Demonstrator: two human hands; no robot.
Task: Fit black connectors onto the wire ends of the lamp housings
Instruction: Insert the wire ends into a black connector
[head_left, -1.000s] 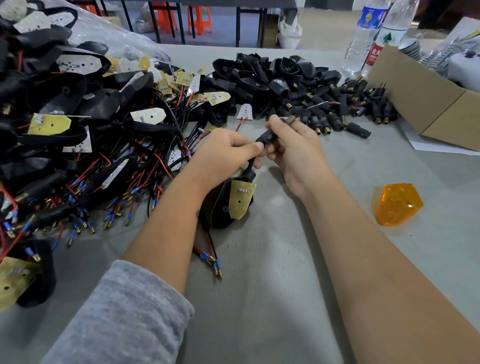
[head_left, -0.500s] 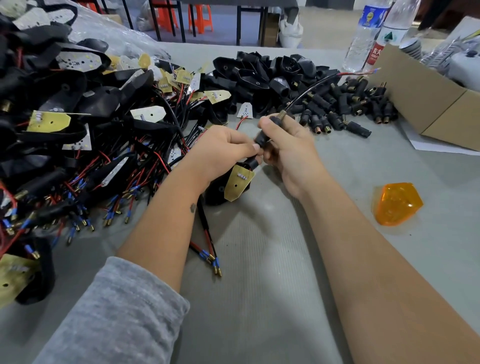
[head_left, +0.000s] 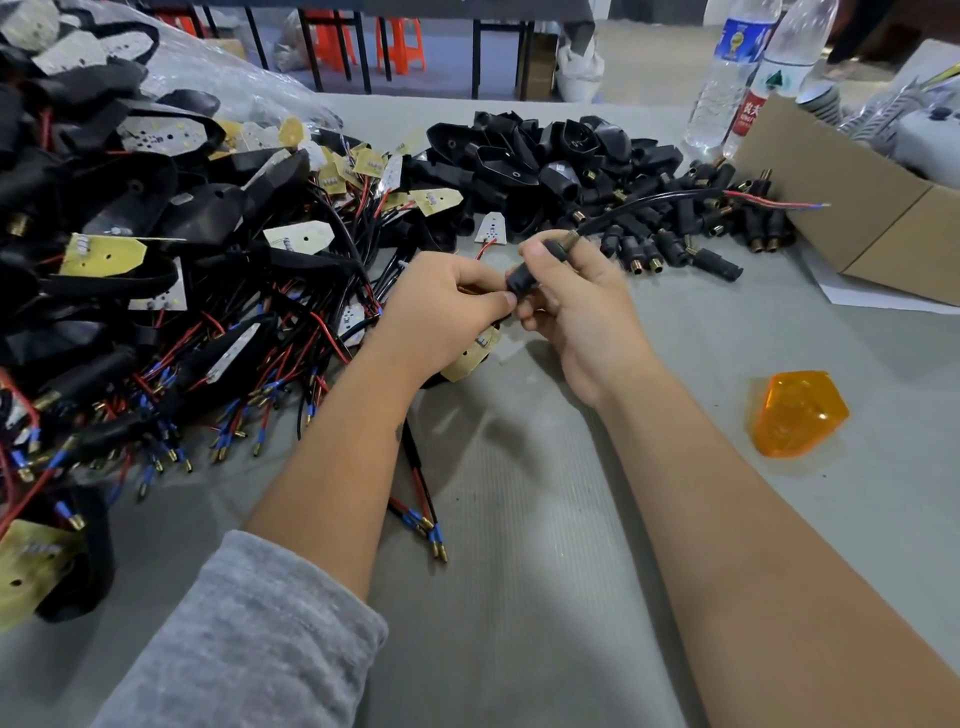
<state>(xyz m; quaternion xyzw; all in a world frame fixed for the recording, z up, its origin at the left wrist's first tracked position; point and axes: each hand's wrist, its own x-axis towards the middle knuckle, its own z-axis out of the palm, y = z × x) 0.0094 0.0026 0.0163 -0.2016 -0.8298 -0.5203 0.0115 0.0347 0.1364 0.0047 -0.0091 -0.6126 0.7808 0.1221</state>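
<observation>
My right hand (head_left: 576, 306) grips a black connector (head_left: 521, 280) with a brass tip. A black cable (head_left: 670, 200) runs out of that tip to the right and ends in red and blue wire ends. My left hand (head_left: 441, 306) pinches the connector's lower end, fingertips against my right hand. Under my hands hangs a black lamp housing with a yellow circuit board (head_left: 470, 356), mostly hidden. A second wire pair with blue-sleeved brass pins (head_left: 428, 530) lies on the table below my left forearm.
A big heap of wired lamp housings (head_left: 156, 291) fills the left. Empty black housings (head_left: 540, 156) and loose connectors (head_left: 691, 239) lie at the back. A cardboard box (head_left: 852, 218) and two water bottles (head_left: 737, 73) stand back right. An orange lens (head_left: 797, 413) lies at the right.
The cable has been drawn further through the connector and now stretches far to the right. The lamp housing has risen toward my hands and is mostly hidden beneath them.
</observation>
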